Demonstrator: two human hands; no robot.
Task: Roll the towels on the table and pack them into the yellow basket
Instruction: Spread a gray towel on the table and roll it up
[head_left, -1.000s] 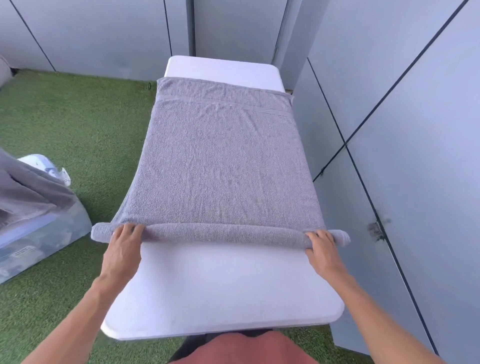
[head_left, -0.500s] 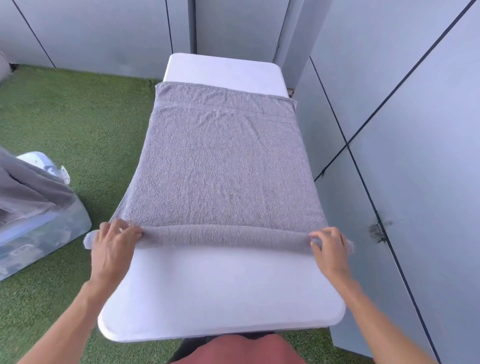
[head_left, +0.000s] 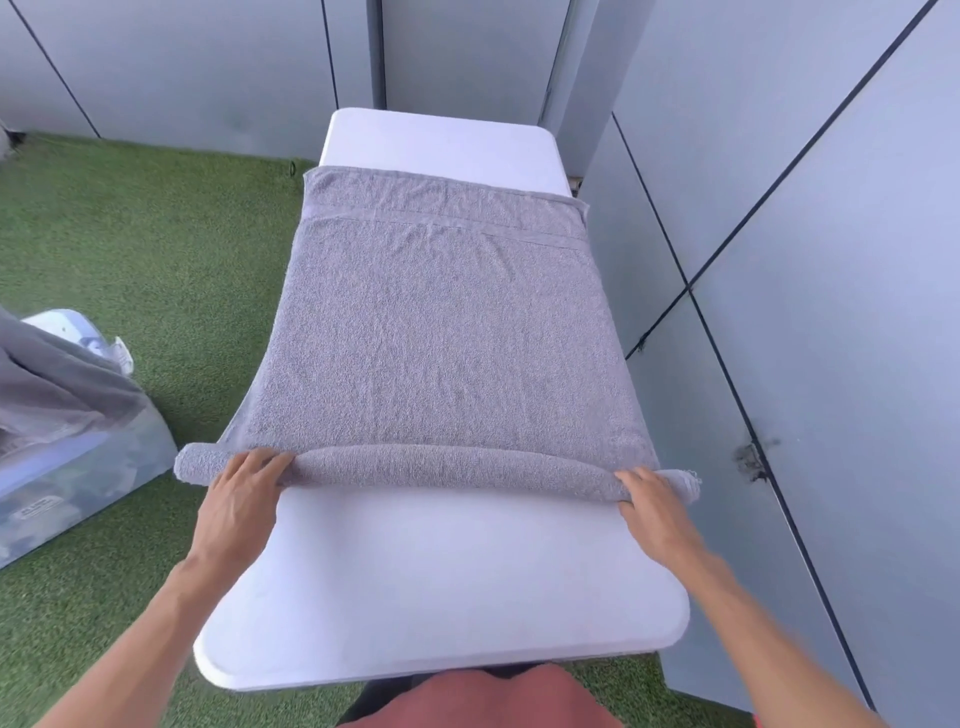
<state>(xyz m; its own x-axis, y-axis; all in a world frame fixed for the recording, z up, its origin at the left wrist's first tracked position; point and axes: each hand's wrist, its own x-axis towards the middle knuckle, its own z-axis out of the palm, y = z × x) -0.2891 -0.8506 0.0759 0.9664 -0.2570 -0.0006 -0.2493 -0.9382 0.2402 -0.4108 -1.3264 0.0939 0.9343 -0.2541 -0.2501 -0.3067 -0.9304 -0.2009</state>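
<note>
A grey towel (head_left: 436, 332) lies flat along the white table (head_left: 441, 582). Its near end is wound into a roll (head_left: 441, 465) that spans the table's width. My left hand (head_left: 239, 499) holds the left end of the roll, fingers laid over it. My right hand (head_left: 652, 501) holds the right end the same way. Both ends of the roll stick out past my hands and the table's sides. No yellow basket is in view.
A clear plastic bin (head_left: 62, 478) with grey cloth (head_left: 57, 384) draped over it stands on the green turf (head_left: 145, 249) at the left. Grey wall panels (head_left: 810, 312) run close along the table's right side and behind it.
The roll has grown thicker and moved a little further up the towel. Both hands have stayed at its ends, turning it away from me.
</note>
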